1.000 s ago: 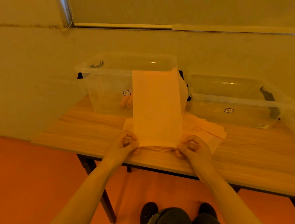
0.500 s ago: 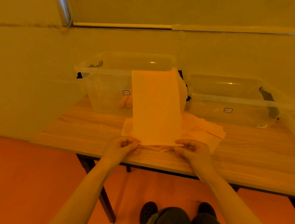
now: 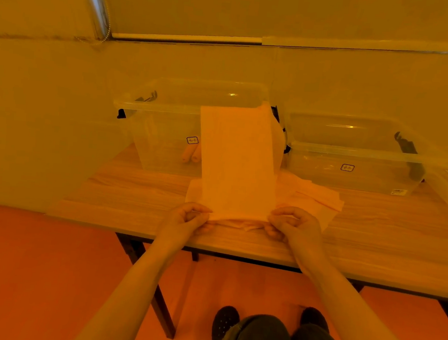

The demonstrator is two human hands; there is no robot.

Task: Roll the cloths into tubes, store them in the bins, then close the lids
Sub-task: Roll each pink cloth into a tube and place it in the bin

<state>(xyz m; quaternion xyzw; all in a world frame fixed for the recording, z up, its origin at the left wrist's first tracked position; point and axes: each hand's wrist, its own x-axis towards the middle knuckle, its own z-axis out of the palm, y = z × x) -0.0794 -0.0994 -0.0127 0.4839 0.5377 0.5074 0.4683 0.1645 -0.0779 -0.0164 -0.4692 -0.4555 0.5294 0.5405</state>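
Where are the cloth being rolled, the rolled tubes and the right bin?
cloth (image 3: 238, 165), head view, middle of the sheet.
rolled tubes (image 3: 191, 153), head view, ends inside the left bin.
right bin (image 3: 354, 154), head view, front rim.

Wooden table (image 3: 134, 189); bins (image 3: 167, 127), cloths (image 3: 310, 196)

I see both my bare forearms reaching forward and converging toward the middle of the view, elbows out of frame below. My left hand (image 3: 186, 218) sits with its back turned up and outward, fingers curled in toward the thumb in a pinch on the near left corner of the cloth (image 3: 238, 165). My right hand (image 3: 295, 225) mirrors it, knuckles raised, fingers bent over and pinching the near right corner. The two hands are level with each other and apart. Below, my knees and shoes show.
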